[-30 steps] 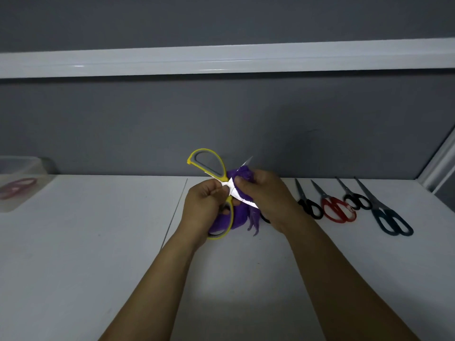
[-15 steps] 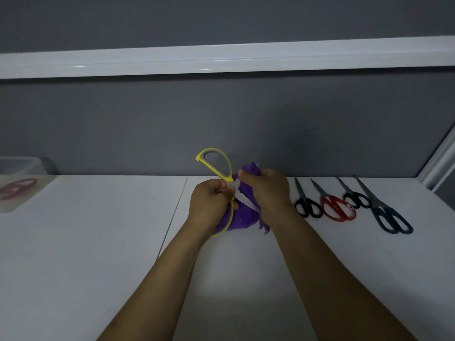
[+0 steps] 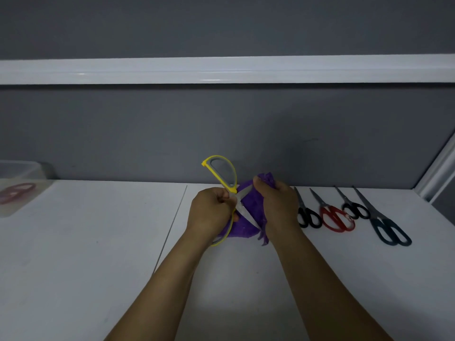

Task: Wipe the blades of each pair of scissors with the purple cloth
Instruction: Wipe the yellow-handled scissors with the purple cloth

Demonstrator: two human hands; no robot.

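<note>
Head view, right hand (image 3: 279, 207) hiding purple cloth (image 3: 243, 217), upper blade tip covered

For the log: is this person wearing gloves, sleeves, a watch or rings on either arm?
No gloves: the left hand and right hand are bare. The left forearm and right forearm are uncovered down to the frame's bottom edge, with no sleeve in view. No watch, bracelet or ring shows in this dim view.

The left hand (image 3: 209, 212) is gripping scissors (image 3: 222, 173) against a cloth (image 3: 246, 227) in the right hand (image 3: 280, 207); four pairs (image 3: 337, 217) are lying right, a tub (image 3: 19, 168) left.
</note>
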